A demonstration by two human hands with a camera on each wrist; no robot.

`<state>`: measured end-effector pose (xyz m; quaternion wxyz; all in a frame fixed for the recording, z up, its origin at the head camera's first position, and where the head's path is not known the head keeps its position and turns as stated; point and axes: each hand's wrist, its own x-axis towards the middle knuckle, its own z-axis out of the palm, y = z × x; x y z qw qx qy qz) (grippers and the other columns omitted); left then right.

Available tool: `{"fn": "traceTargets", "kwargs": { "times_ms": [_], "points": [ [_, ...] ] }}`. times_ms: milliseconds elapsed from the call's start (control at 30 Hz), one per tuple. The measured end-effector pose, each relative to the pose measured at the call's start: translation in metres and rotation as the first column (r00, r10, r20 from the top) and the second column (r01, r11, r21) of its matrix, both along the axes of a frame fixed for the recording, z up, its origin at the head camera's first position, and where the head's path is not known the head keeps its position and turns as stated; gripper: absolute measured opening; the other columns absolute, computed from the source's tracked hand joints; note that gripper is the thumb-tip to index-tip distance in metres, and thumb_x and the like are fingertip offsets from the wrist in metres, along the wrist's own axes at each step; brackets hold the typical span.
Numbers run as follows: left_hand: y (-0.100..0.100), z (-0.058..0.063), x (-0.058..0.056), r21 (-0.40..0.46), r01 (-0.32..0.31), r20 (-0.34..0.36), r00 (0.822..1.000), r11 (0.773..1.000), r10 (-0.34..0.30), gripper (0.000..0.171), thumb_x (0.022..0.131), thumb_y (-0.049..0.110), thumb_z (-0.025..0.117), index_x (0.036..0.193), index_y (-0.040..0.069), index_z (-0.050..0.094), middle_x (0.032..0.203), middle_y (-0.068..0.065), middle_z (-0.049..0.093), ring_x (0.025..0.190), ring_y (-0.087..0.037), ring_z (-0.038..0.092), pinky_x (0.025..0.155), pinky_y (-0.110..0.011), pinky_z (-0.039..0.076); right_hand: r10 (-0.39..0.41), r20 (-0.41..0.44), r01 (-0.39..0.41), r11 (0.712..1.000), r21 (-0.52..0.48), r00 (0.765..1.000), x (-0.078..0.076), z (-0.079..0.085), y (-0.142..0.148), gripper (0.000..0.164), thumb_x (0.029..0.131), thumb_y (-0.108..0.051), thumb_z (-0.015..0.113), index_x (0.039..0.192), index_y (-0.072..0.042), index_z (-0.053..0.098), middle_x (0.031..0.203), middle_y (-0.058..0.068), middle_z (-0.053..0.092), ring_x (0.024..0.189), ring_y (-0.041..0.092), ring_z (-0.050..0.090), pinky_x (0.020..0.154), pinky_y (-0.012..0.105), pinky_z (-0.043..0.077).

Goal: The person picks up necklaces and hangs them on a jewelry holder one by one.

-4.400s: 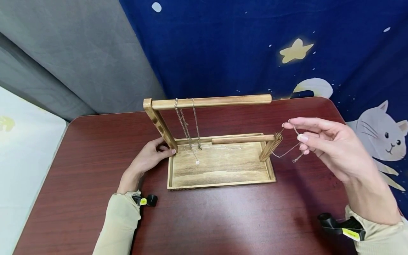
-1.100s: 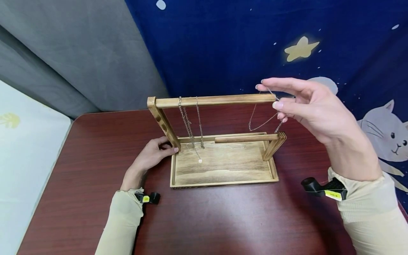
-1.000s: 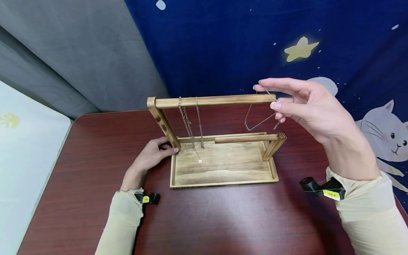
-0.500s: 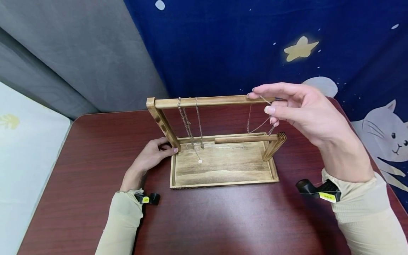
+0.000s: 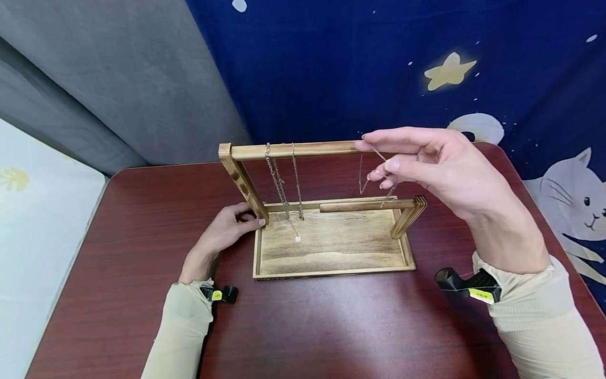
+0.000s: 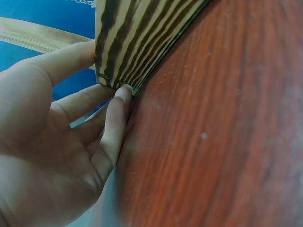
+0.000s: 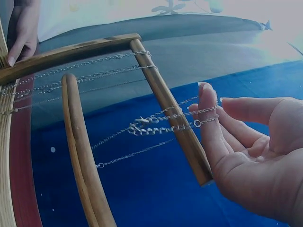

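A wooden jewelry stand (image 5: 326,149) has an upper bar, a lower bar and a tray base. My left hand (image 5: 227,226) grips it at the left post's foot, fingertips on the striped end face (image 6: 137,38) in the left wrist view. At the upper bar's free end is my right hand (image 5: 440,163), thumb and forefinger holding a thin silver chain necklace (image 5: 377,153). In the right wrist view, the chain loops over a finger and crosses the bar (image 7: 175,111). Several necklaces (image 5: 296,176) hang near the bar's left end; a round pendant (image 5: 298,239) shows against the tray.
The lower bar (image 5: 350,207) juts left from a short right post (image 5: 404,221). Fine silver chain (image 5: 333,216) lies along the back of the tray (image 5: 331,275). The stand is on a dark red table (image 5: 326,326) before a blue curtain (image 5: 322,68).
My right hand rises with the necklace from beside the lower right post to the upper bar, then moves left along it. My left hand keeps its hold on the stand.
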<state>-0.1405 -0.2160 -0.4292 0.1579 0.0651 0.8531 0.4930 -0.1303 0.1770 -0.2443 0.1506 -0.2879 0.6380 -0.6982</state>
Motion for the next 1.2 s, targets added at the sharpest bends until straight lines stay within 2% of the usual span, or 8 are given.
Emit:
{"fn": "traceTargets", "kwargs": {
  "times_ms": [167, 300, 400, 533, 667, 900, 1200],
  "points": [
    [0.0, 0.0, 0.0, 0.004, 0.011, -0.009, 1.0, 1.0, -0.011, 0.039, 0.093, 0.023, 0.072, 0.126, 0.005, 0.065, 0.091, -0.011, 0.072, 0.084, -0.019, 0.064, 0.076, -0.024, 0.046, 0.051, -0.004, -0.051, 0.999, 0.016, 0.999, 0.0, -0.001, -0.004, 0.045, 0.095, 0.013, 0.053, 0.139, 0.002, 0.055, 0.14, 0.015, 0.056, 0.108, 0.029, 0.067, 0.083, 0.034, 0.055],
    [0.0, 0.0, 0.0, 0.011, 0.021, -0.013, 1.0, 1.0, -0.02, 0.04, 0.093, 0.022, 0.072, 0.128, 0.005, 0.063, 0.092, -0.011, 0.072, 0.084, -0.017, 0.064, 0.077, -0.024, 0.046, 0.126, -0.009, -0.126, 0.992, 0.009, 0.992, 0.0, -0.004, -0.006, 0.054, 0.092, 0.02, 0.052, 0.143, 0.003, 0.048, 0.146, 0.018, 0.049, 0.113, 0.034, 0.064, 0.086, 0.034, 0.054],
    [0.0, 0.001, 0.0, 0.015, 0.018, -0.009, 1.0, 1.0, -0.018, 0.041, 0.092, 0.022, 0.072, 0.129, 0.006, 0.063, 0.092, -0.01, 0.072, 0.084, -0.016, 0.065, 0.077, -0.023, 0.046, 0.15, -0.031, -0.149, 0.988, 0.032, 0.988, 0.001, -0.005, -0.008, 0.057, 0.092, 0.023, 0.05, 0.145, 0.005, 0.044, 0.148, 0.019, 0.046, 0.114, 0.037, 0.063, 0.085, 0.037, 0.055],
    [0.001, 0.001, 0.0, 0.005, 0.013, -0.002, 1.0, 1.0, -0.013, 0.042, 0.092, 0.023, 0.073, 0.129, 0.006, 0.063, 0.092, -0.009, 0.073, 0.085, -0.016, 0.065, 0.079, -0.023, 0.046, 0.152, -0.039, -0.149, 0.987, 0.067, 0.988, 0.002, -0.007, -0.01, 0.054, 0.093, 0.021, 0.05, 0.145, 0.006, 0.044, 0.148, 0.018, 0.047, 0.111, 0.039, 0.064, 0.086, 0.04, 0.054],
    [0.001, 0.0, -0.001, -0.001, 0.012, 0.012, 1.0, 1.0, -0.012, 0.043, 0.092, 0.024, 0.073, 0.13, 0.008, 0.062, 0.092, -0.008, 0.073, 0.087, -0.017, 0.066, 0.08, -0.024, 0.046, 0.152, -0.024, -0.15, 0.987, 0.059, 0.988, 0.001, -0.01, -0.014, 0.048, 0.096, 0.016, 0.05, 0.142, 0.004, 0.048, 0.144, 0.018, 0.052, 0.109, 0.037, 0.065, 0.088, 0.038, 0.054],
    [0.0, 0.002, -0.002, -0.022, 0.008, 0.007, 1.0, 1.0, -0.008, 0.045, 0.092, 0.026, 0.074, 0.131, 0.008, 0.062, 0.093, -0.008, 0.073, 0.088, -0.018, 0.066, 0.08, -0.025, 0.046, 0.114, 0.005, -0.114, 0.99, 0.082, 0.993, -0.002, -0.009, -0.023, 0.041, 0.098, 0.007, 0.053, 0.139, 0.001, 0.054, 0.139, 0.016, 0.057, 0.109, 0.034, 0.066, 0.085, 0.039, 0.055],
    [0.0, 0.002, -0.001, -0.015, 0.009, 0.018, 1.0, 1.0, -0.008, 0.044, 0.092, 0.027, 0.073, 0.13, 0.008, 0.062, 0.092, -0.009, 0.073, 0.087, -0.018, 0.065, 0.081, -0.023, 0.045, 0.065, 0.057, -0.068, 0.996, 0.063, 0.996, -0.002, -0.005, -0.04, 0.035, 0.097, 0.005, 0.057, 0.133, 0.003, 0.057, 0.133, 0.019, 0.061, 0.107, 0.037, 0.066, 0.082, 0.041, 0.056]
  ]
}}
